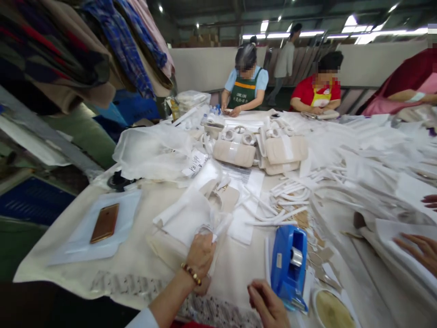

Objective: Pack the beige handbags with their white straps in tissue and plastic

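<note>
In front of me a beige bag [167, 248], partly wrapped in white sheet, lies on the table. My left hand [201, 255], with a beaded bracelet at the wrist, is closed on the bag near its right edge; the fingertips are partly hidden. My right hand [268, 303] is low in the view, fingers curled together; whether anything small is between them does not show. Just right of it stands a blue tape dispenser [288, 264] with a clear roll. White wrapping and a beige flap [225, 198] lie just beyond the bag.
A phone [105, 223] lies on white sheets at left. Wrapped beige bags [234, 152] are stacked ahead, near white padded strips [290, 196]. A round tub [332, 310] is at lower right. A neighbour's hand [419, 250] rests at right; co-workers [247, 86] sit opposite.
</note>
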Demonstrator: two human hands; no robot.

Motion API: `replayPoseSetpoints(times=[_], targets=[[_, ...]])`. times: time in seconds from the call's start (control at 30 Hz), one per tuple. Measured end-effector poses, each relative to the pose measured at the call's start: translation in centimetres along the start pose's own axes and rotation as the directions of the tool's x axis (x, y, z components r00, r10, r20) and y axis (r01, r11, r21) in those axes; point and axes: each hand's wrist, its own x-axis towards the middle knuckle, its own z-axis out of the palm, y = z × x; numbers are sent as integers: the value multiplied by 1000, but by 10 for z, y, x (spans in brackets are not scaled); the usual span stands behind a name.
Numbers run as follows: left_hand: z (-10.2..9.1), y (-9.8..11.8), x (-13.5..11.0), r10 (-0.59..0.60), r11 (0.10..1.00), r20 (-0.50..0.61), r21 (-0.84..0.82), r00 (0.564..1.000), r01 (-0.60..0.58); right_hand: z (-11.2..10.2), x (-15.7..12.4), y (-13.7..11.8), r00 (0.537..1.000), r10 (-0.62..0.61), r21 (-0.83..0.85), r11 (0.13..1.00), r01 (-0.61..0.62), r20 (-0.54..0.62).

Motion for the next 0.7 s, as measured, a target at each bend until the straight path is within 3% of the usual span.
replayPoseSetpoints(times=[0.03, 0.1, 0.2, 0.3, 0.47, 0.7], targets=[[1, 0, -1, -1, 1000, -10, -3, 1000, 1, 14, 16, -16, 991, -37, 22, 999, 35, 131], [2, -1, -3, -3, 1000, -36, -12, 999, 3, 38, 47, -40, 962, -102, 76, 993, 85, 253], [5, -2, -5, 6, 999, -79, -31, 997, -9, 63, 82, -49, 942, -120, 117, 989, 87, 314], [10, -3, -5, 27, 998, -123, -49, 992, -33, 73, 98, -43, 938, -79, 117, 992, 41, 339], [16, -4, -4, 33, 996, -181, -70, 983, -46, 74, 108, -42, 935, 86, 115, 984, -133, 345], [20, -2, -6, 5, 996, -224, -86, 975, -24, 88, 110, -43, 863, 363, 136, 892, -430, 353]])
